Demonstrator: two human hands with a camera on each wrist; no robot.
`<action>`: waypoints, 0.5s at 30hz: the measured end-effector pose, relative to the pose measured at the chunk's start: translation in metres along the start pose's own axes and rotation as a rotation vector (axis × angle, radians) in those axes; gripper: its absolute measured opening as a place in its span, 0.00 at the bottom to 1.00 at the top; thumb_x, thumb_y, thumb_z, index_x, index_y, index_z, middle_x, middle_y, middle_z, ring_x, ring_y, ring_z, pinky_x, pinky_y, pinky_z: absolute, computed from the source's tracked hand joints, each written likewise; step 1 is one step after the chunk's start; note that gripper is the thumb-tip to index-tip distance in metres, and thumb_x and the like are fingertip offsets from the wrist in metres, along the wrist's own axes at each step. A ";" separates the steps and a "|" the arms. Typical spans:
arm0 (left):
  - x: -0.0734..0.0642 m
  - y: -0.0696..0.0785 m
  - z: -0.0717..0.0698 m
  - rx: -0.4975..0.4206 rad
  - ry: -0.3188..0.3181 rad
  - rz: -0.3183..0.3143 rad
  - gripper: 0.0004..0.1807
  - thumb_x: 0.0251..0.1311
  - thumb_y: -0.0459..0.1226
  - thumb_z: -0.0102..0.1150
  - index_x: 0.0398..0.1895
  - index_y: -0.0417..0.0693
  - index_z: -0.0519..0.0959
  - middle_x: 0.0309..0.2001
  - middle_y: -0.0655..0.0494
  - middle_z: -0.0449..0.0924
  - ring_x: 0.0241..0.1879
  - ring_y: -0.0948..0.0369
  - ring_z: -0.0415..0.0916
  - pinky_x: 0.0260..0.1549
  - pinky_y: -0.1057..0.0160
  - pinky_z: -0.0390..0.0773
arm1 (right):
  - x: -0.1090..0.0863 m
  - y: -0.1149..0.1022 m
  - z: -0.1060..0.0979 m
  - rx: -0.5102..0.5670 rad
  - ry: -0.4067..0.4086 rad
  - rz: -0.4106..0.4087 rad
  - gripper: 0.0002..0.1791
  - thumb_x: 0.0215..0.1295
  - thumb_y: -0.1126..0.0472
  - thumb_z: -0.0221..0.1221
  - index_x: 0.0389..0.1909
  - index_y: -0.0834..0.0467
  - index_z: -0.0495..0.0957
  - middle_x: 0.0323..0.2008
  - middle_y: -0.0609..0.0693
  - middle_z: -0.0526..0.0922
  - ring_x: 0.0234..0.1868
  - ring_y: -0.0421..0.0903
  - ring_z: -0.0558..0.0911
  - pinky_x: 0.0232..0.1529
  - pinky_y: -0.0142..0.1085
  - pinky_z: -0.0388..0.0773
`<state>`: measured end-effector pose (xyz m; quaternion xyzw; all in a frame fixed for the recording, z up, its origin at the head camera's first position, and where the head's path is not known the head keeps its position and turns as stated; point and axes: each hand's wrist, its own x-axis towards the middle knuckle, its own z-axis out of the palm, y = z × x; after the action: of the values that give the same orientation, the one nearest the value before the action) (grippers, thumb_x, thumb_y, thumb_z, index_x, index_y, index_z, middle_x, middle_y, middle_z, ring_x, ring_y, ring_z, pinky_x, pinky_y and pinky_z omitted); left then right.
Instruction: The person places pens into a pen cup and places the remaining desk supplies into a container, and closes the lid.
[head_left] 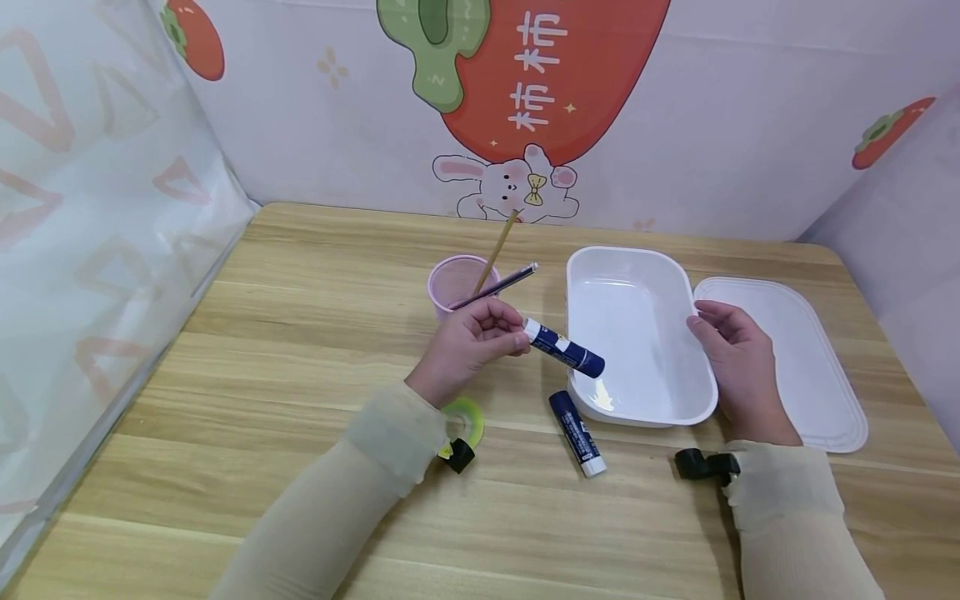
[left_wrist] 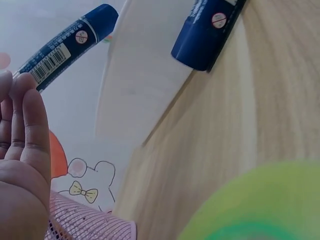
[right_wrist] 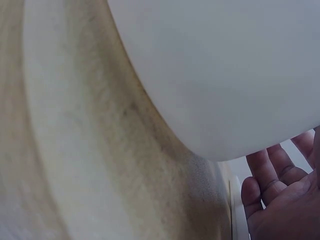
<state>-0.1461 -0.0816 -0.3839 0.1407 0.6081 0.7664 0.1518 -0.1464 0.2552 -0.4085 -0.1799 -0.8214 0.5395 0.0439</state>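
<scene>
My left hand pinches a dark blue glue stick by its white end, and the tube slants over the left rim of a white plastic box. In the left wrist view the glue stick points up and away from the fingertips. My right hand holds the box's right side, thumb at the rim and fingers along the outer wall. Below the box's left corner, a second glue stick lies on the table.
A pink mesh cup holding a dark pen and a thin wooden stick stands behind my left hand. A roll of yellow-green tape lies by my left wrist. The white lid rests on the wooden table at right.
</scene>
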 end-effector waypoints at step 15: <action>0.002 -0.015 0.009 0.054 0.002 -0.015 0.11 0.54 0.28 0.62 0.40 0.36 0.75 0.37 0.43 0.78 0.36 0.56 0.80 0.43 0.56 0.80 | -0.002 -0.001 0.000 0.024 -0.007 0.013 0.29 0.60 0.39 0.55 0.62 0.43 0.68 0.55 0.49 0.70 0.49 0.41 0.72 0.38 0.22 0.77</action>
<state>-0.1434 -0.0700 -0.3961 0.1396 0.6299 0.7485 0.1531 -0.1451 0.2545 -0.4077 -0.1828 -0.8138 0.5502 0.0397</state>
